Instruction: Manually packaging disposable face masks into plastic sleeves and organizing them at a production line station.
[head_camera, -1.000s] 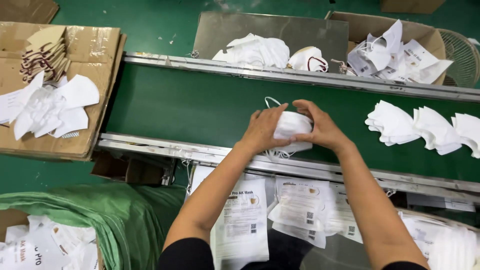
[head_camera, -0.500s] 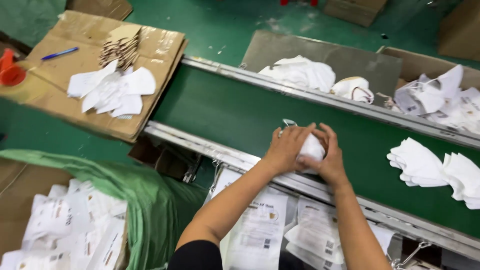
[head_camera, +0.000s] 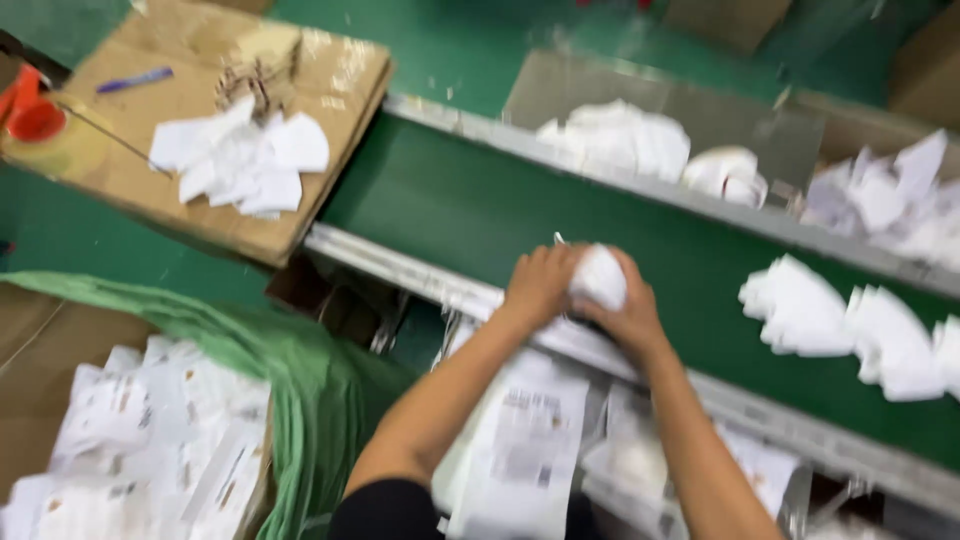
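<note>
white printed pouches (head_camera: 520, 455), bottom edge, lower left (head_camera: 150, 440)

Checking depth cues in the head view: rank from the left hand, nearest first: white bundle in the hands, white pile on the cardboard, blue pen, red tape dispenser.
From the left hand:
1. White bundle, touching it, to its right.
2. White pile on the cardboard, upper left.
3. Blue pen, farther up-left.
4. Red tape dispenser, far left edge.

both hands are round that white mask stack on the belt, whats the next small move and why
Probably lift the white mask stack back toward the printed pouches: left hand and right hand already clasp it at the green belt's near edge.
</note>
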